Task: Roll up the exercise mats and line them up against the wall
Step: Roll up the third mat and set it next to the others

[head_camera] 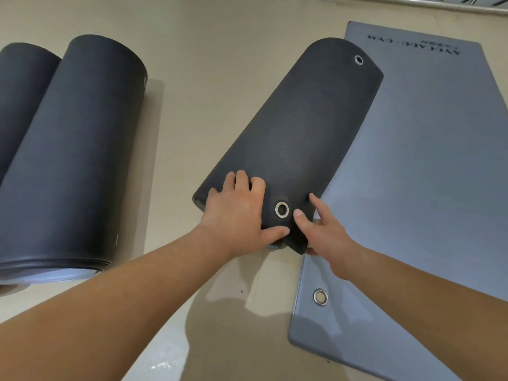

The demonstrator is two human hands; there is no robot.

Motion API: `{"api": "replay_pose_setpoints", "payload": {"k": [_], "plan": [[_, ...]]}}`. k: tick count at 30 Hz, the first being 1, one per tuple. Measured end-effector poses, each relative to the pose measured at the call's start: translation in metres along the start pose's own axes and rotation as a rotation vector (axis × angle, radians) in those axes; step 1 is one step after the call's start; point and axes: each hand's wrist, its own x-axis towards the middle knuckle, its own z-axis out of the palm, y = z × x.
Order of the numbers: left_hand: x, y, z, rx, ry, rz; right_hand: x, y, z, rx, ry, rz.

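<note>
Two bare forearms reach in from 6 o'clock and meet at the near end of the half-rolled mat [297, 127]. The left hand [239, 215] lies over the top of the roll with its fingers bent onto the dark surface and its thumb hooked round the end edge. The right hand [327, 237] pinches the same end from the 3 o'clock side, thumb on top just beside a metal eyelet [281, 209] and the other fingers tucked beneath the flap; the forefinger lies out along the roll. Both hands are clamped on the mat.

The roll rests on the floor [206, 50] at the middle of the view, its far end pointing to 1 o'clock and bearing a second eyelet [358, 60]. Its unrolled grey sheet [412, 160] spreads flat toward 3 o'clock — a third eyelet [320, 297] sits in the near corner, and upside-down lettering [413, 44] runs along the far edge.

Well apart at 9 o'clock, a finished roll [74, 149] lies on the floor, touching another roll [19, 86] at the left edge of view.

At 1 o'clock, along the top edge, a pale metal frame [439, 2] shows only in part.
</note>
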Motion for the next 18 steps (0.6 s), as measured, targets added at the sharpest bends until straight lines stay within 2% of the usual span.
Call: {"api": "replay_pose_setpoints", "payload": {"k": [2,5,7,10,14,18], "plan": [[0.003,-0.013,0.003,-0.043,-0.033,-0.094,0.007,-0.004,0.010,0.008,0.040,-0.144],[0.013,-0.041,-0.005,-0.229,-0.043,-0.207,0.017,-0.022,0.024,0.000,0.103,-0.302],[0.018,-0.060,-0.009,-0.372,-0.059,-0.239,0.026,-0.034,0.032,0.045,0.124,-0.263],[0.020,-0.084,-0.011,-0.509,-0.045,-0.257,0.025,-0.048,0.050,0.128,-0.003,-0.083],[0.022,-0.106,-0.014,-0.709,-0.009,-0.331,0.032,-0.058,0.071,0.138,0.010,-0.307],[0.013,-0.107,-0.016,-0.921,-0.008,-0.405,0.028,-0.080,0.072,0.164,0.002,-0.396]]}}
